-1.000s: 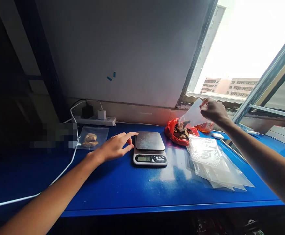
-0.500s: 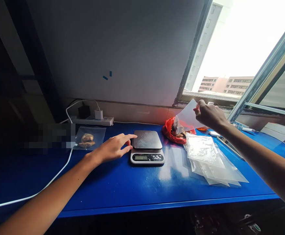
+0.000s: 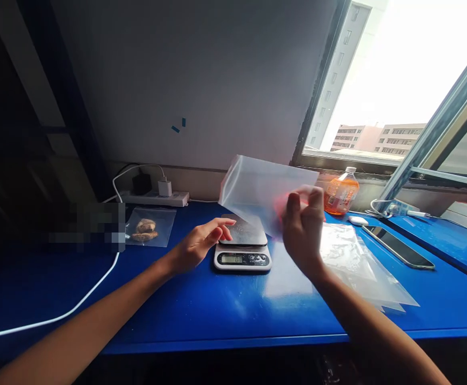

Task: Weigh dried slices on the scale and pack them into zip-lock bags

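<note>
My right hand (image 3: 303, 230), slightly blurred, pinches a clear plastic bag (image 3: 263, 187) by its right side. The bag hangs in the air above and behind the kitchen scale (image 3: 241, 259), partly covering its steel plate. My left hand (image 3: 203, 240) is at the plate's left edge, fingers loosely bent and apart, holding nothing. Whether its fingertips touch the plate I cannot tell. The scale's display seems to read zero. A stack of clear plastic bags (image 3: 372, 272) lies on the blue table to the right. Behind the held bag, only a reddish glow shows of the red bag.
On the left lies a zip bag (image 3: 163, 224) with brown lumps (image 3: 145, 230) inside, near a white cable (image 3: 97, 289). A power strip (image 3: 177, 199) runs along the wall. At right are an orange drink bottle (image 3: 341, 195), a phone (image 3: 397, 246) and a small white case (image 3: 357, 220).
My right hand has brought the plastic bag leftward from over the red bag to above the scale. My left hand's fingers have curled a little, staying near the plate. The bottle and phone now show more fully.
</note>
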Motion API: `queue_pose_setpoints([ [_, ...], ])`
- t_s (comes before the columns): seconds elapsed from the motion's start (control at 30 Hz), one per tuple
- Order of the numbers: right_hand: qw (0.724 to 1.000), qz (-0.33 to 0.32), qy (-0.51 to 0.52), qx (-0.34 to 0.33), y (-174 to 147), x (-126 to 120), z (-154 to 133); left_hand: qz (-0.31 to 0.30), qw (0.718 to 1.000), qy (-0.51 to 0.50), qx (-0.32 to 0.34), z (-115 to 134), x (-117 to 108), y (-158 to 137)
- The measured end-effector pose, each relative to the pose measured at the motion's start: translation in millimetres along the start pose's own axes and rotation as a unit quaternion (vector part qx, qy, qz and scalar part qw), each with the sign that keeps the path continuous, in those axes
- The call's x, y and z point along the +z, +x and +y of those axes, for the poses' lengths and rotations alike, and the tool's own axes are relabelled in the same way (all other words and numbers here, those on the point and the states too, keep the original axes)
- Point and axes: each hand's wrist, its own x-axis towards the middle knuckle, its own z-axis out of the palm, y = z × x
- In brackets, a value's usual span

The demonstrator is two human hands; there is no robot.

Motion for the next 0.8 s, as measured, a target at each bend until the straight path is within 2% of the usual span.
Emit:
queue_pose_setpoints([
  [0.07,0.999,-0.006,0.032,-0.041,-9,22,20,0.064,0.995,-0.067,-0.022,-2,-1,1],
  [0.13,0.996,-0.052,0.036,-0.056,-14,33,37,0.133,0.982,-0.128,-0.044,-5,-5,3],
  [0.23,0.984,-0.173,0.024,-0.024,-17,33,48,0.229,0.947,-0.216,-0.068,-11,-14,8],
  [0.33,0.945,-0.326,-0.001,0.028,-19,28,45,0.284,0.92,-0.261,-0.071,-16,-23,12],
  [0.4,0.91,-0.412,-0.026,0.045,-21,26,39,0.299,0.911,-0.279,-0.058,-17,-28,13],
  [0.47,0.887,-0.456,-0.06,0.029,-24,25,35,0.31,0.905,-0.287,-0.047,-17,-32,12],
  [0.63,0.865,-0.476,-0.154,-0.053,-29,25,36,0.31,0.925,-0.217,-0.042,-14,-34,9],
  [0.8,0.838,-0.519,-0.162,-0.048,-25,20,38,0.293,0.944,-0.148,-0.041,-18,-36,9],
])
